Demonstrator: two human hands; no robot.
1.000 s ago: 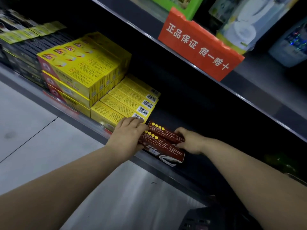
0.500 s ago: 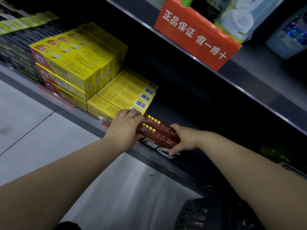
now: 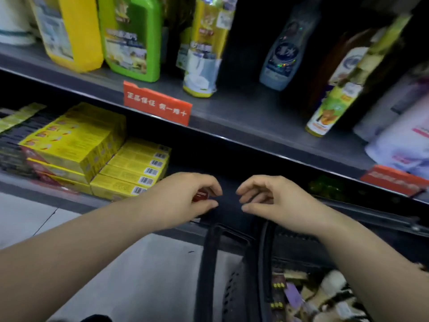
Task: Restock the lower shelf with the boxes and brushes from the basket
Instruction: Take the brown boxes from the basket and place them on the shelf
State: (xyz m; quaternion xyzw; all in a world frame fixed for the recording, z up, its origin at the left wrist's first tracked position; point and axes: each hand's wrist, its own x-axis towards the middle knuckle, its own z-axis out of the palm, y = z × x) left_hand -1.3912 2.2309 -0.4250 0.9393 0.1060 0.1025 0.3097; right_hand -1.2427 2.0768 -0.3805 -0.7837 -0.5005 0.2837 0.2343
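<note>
My left hand (image 3: 183,197) reaches onto the lower shelf (image 3: 228,201), thumb and fingers curled round a dark red box (image 3: 200,195) that it mostly hides. The box lies just right of a row of flat yellow boxes (image 3: 132,173). My right hand (image 3: 269,198) hovers a little to the right, apart from the box, fingers loosely curled and holding nothing. Below the hands stands the black basket (image 3: 209,263), which holds more dark boxes (image 3: 277,293) and pale brushes (image 3: 332,287).
A taller stack of yellow boxes (image 3: 69,145) and dark packs fill the shelf's left part. The upper shelf (image 3: 243,117) carries bottles and a red sign (image 3: 157,105). Something green (image 3: 325,187) sits deep at the right. Pale floor tiles lie at the lower left.
My right hand has let go of the dark red boxes and drawn back to the right. The view has tilted up, showing the upper shelf's bottles and the basket below.
</note>
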